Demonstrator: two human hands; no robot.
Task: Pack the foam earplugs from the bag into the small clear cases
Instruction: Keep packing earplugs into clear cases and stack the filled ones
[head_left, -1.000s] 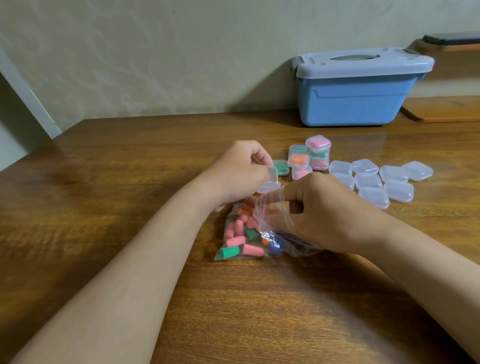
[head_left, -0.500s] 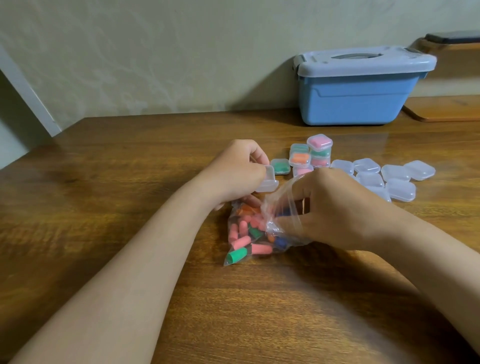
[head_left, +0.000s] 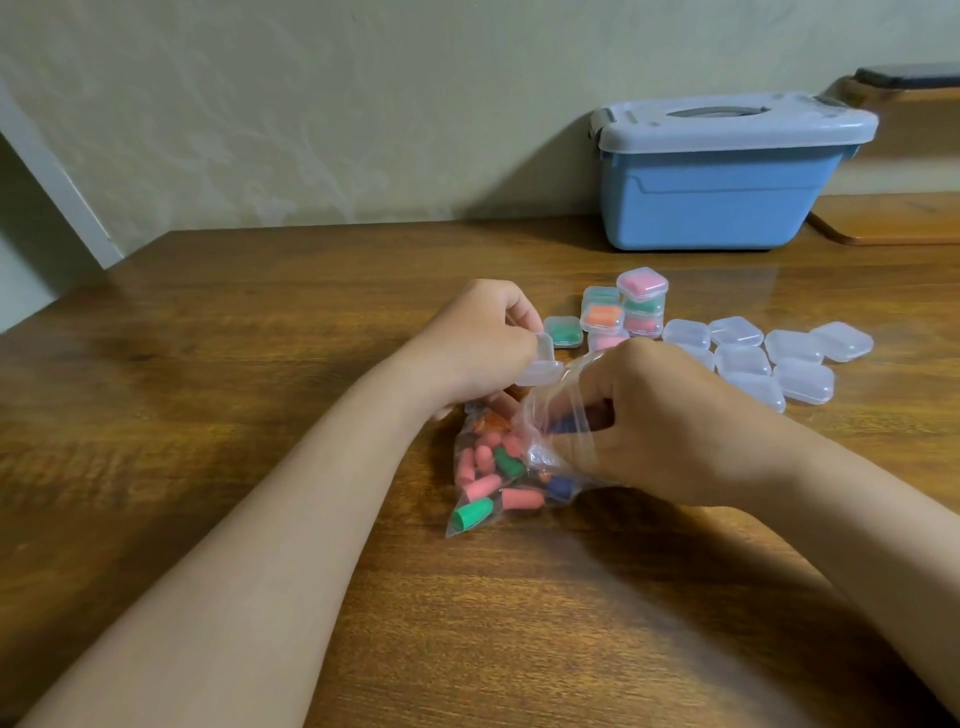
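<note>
A clear plastic bag of pink, green, orange and blue foam earplugs lies on the wooden table. My right hand reaches into the bag's mouth, fingers pinched on a blue earplug seen through the plastic. My left hand holds a small clear case with its lid flipped up, just above the bag. Behind it stand several filled cases, some stacked. To the right lie several closed clear cases with nothing in them.
A blue storage box with a grey lid stands against the wall at the back right. A wooden board lies to its right. The table's left edge runs diagonally at the far left.
My right hand has lifted inside the bag from the earplug pile toward the bag's mouth, pulling the plastic up. My left hand with the open case has barely moved.
</note>
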